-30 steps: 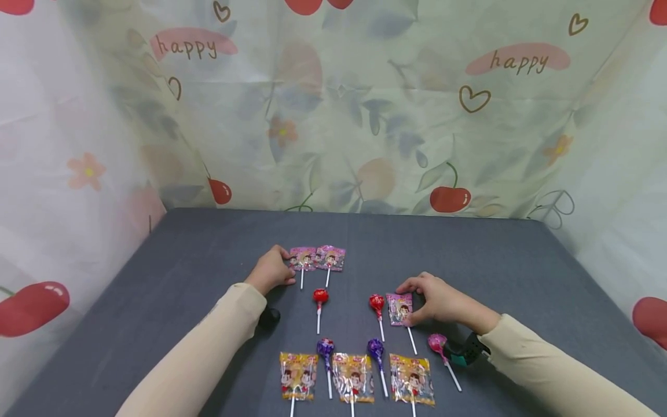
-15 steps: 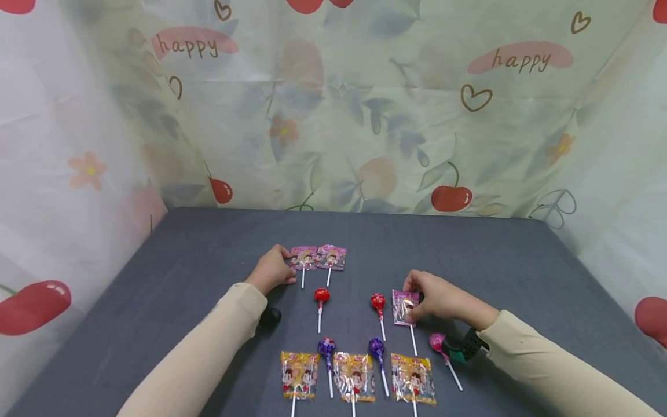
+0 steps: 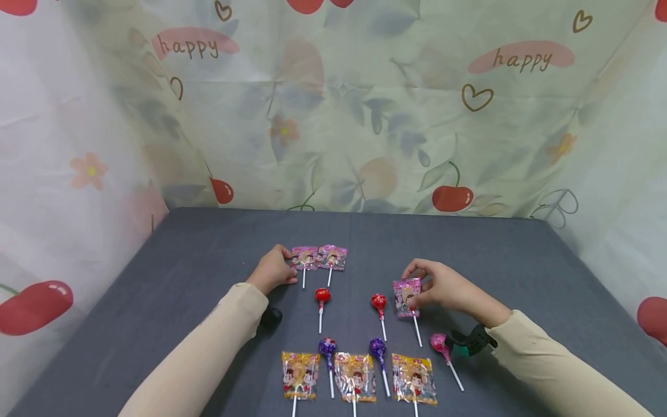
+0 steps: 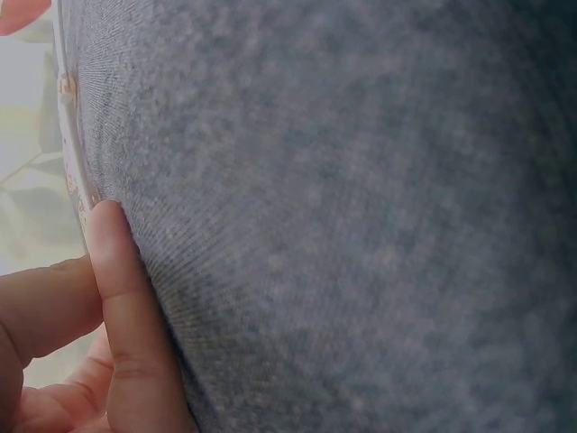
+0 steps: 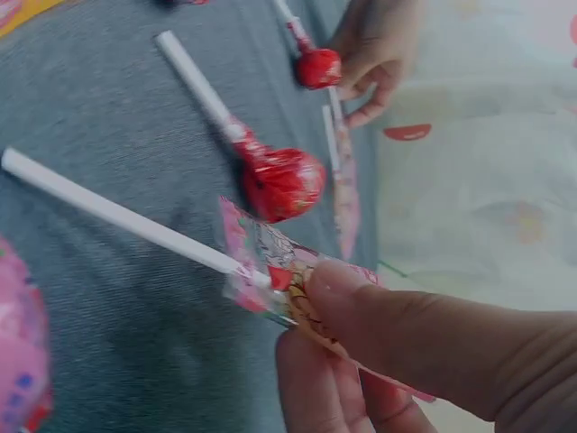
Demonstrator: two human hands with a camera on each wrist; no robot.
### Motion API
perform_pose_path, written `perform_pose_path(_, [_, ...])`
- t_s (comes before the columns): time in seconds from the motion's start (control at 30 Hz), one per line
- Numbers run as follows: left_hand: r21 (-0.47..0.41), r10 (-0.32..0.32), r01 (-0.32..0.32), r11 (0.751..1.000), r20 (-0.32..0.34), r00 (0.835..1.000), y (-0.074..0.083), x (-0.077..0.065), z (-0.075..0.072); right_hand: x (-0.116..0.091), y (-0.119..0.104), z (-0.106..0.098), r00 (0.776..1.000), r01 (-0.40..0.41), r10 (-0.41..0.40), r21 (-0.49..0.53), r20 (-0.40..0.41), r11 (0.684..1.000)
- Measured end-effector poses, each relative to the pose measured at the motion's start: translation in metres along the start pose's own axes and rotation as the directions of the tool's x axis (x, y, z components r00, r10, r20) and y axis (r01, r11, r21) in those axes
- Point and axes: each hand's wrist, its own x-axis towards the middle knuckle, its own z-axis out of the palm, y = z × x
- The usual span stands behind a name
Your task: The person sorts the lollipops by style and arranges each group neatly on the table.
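Observation:
Pinched between the thumb and fingers of my right hand (image 3: 444,289) is a flat lollipop in a pink packet (image 3: 402,296), its white stick pointing down toward me. In the right wrist view the thumb lies over the packet (image 5: 248,244) with fingers behind it. Two more pink-packet lollipops lie side by side farther back, a left one (image 3: 304,255) and a right one (image 3: 334,256). My left hand (image 3: 272,270) rests at the left one's outer edge, fingertips touching it. A red ball lollipop (image 3: 378,302) lies just left of the right hand.
Another red lollipop (image 3: 322,295) lies below the pink pair. Nearer me, two purple lollipops (image 3: 327,347) alternate with three yellow packets (image 3: 355,370). A pink ball lollipop (image 3: 439,341) lies by the right wrist strap (image 3: 476,339). Printed curtains (image 3: 339,116) surround the grey table (image 3: 208,243).
My right hand has shifted a little right and then farther back, raising the pink-packet lollipop with it. The left hand stays at the same packet.

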Motion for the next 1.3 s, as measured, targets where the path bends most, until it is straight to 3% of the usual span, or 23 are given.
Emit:
perform_pose_path(0.47, [-0.007,0.001,-0.001,1.0,0.009,1.0,0.0,0.001,-0.001,-0.016,-0.024,-0.018,0.986,0.131,-0.127,0.028,-0.106,0.991])
perform_pose_path(0.8, [0.003,-0.016,0.016,1.0,0.003,1.0,0.0,0.0,0.0,-0.021,-0.044,-0.023,0.957,0.193,-0.164,0.101,-0.241,0.976])
perform_pose_path(1.07, [-0.005,-0.022,0.022,1.0,0.001,1.0,0.002,-0.001,-0.001,-0.011,-0.055,-0.025,0.931,0.19,-0.13,0.148,-0.342,0.971])
perform_pose_path(1.3, [0.011,-0.042,0.042,0.999,-0.01,0.999,0.004,-0.003,-0.001,0.012,-0.064,-0.024,0.937,0.203,-0.103,0.279,-0.334,0.939])
